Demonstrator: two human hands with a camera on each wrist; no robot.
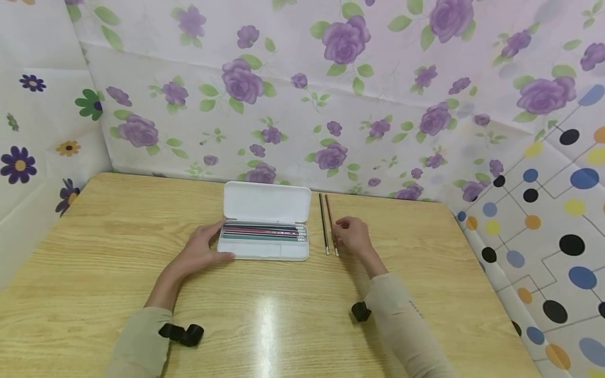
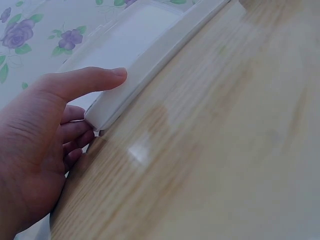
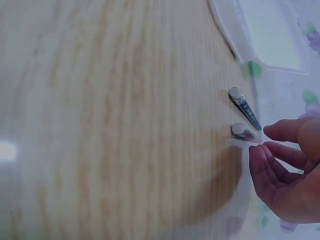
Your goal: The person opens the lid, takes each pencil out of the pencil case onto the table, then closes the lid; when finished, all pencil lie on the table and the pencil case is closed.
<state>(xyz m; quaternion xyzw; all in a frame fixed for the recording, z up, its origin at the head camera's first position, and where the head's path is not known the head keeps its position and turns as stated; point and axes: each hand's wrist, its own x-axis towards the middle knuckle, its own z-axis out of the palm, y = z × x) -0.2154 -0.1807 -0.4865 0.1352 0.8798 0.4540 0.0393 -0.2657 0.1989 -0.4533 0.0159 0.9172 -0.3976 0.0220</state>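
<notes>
Showing nearest are two beige sleeves [image 1: 406,325], each with a small black device [image 1: 181,334] near the wrist, over the wood-grain table [image 1: 264,286]. Beyond them, the left hand [image 1: 197,249] holds the left end of an open white pencil case [image 1: 250,250], its thumb on the front rim and its fingers against the short side. The right hand [image 1: 353,236] is at the red pencil [image 1: 329,210], its thumb and bent fingertips close together about the shaft; I cannot tell whether they truly pinch it. A dark pencil [image 1: 323,223] lies just beside that one, to its left. Both rest on the table, right of the case, eraser ends toward the person. More pencils [image 1: 264,232] lie lengthwise in the case, behind a bare front section. The raised lid [image 1: 267,202] stands at the back, before a flowered cloth [image 1: 293,126].

The step in hand looks like handling the red pencil, either taking it up or laying it down. Judging from this, the next move calls for precise fingertip control without nudging the dark pencil, while the left hand steadies the case.
</notes>
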